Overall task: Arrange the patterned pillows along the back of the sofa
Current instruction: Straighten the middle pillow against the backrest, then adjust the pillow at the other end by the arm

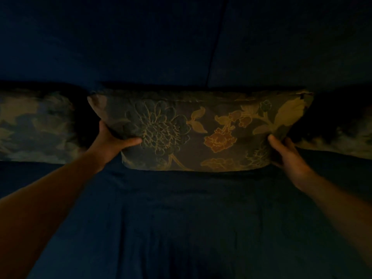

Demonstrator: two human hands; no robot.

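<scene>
Middle pillow (201, 131): it has flowers on it and stands on the blue sofa (181, 218) seat, against the back.
Which way it lies: long side goes left to right, straight in front of the person.
Left hand (114, 141): pinching the lower left corner, thumb on the front.
Right hand (285, 152): pinching the lower right edge.
Nearer hand: both look about the same.
Left pillow (34, 125): near, with a dark gap between.
Right pillow (342, 137): cut off at the edge.
Hard to see: the room is very dark; the fingers behind the pillow are hidden.

The place was a home, probably a living room, very dimly lit. A dark blue sofa (181, 218) filled the view, and floral patterned pillows (201, 127) stood in a row against its back.
</scene>
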